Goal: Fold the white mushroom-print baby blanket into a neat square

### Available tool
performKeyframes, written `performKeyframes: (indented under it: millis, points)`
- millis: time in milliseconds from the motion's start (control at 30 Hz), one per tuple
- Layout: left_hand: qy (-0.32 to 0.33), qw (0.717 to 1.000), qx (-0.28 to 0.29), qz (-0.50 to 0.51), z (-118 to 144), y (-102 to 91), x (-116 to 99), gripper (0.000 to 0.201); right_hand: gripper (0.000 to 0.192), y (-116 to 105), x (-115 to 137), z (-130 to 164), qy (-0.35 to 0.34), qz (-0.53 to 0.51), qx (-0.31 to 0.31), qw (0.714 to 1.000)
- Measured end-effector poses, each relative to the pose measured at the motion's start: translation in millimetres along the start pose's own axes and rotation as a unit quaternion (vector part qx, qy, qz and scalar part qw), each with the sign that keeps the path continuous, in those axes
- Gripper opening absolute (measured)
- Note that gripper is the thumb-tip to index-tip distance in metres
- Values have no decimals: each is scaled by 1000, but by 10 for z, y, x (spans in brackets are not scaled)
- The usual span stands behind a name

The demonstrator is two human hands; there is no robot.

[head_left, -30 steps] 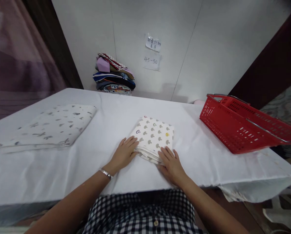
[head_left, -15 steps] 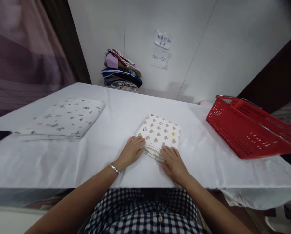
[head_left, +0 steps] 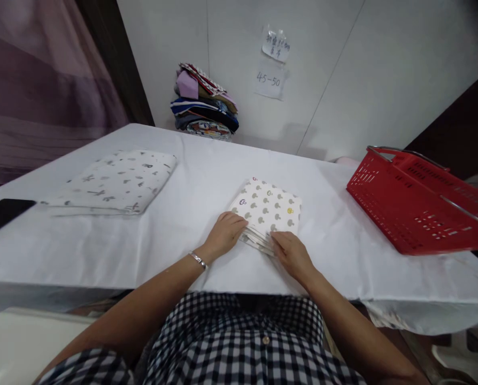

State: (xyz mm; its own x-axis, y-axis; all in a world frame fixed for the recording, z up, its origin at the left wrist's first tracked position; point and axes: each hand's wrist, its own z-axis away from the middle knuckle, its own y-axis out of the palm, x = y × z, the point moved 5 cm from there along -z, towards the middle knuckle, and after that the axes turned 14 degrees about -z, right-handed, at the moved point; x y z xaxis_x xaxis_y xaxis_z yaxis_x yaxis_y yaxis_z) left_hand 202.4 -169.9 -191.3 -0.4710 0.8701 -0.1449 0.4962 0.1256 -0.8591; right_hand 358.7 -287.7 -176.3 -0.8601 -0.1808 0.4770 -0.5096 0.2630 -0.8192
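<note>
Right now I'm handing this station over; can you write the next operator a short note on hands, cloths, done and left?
Left hand: flat on the near-left corner of the folded mushroom-print cloth, no grip.
Right hand: on its near edge, fingers curled at the layers.
Cloth is folded small, mid-table.
A larger folded cloth lies left; the red basket sits right.
Left: the cloth is not yet moved from the table.
</note>
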Motion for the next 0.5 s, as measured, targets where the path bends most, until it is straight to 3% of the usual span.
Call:
performKeyframes:
  millis: [500]
  points:
    - [51,997,60,22,-194,47,-14,27,21,136,-38,-228,32,103,59,992]
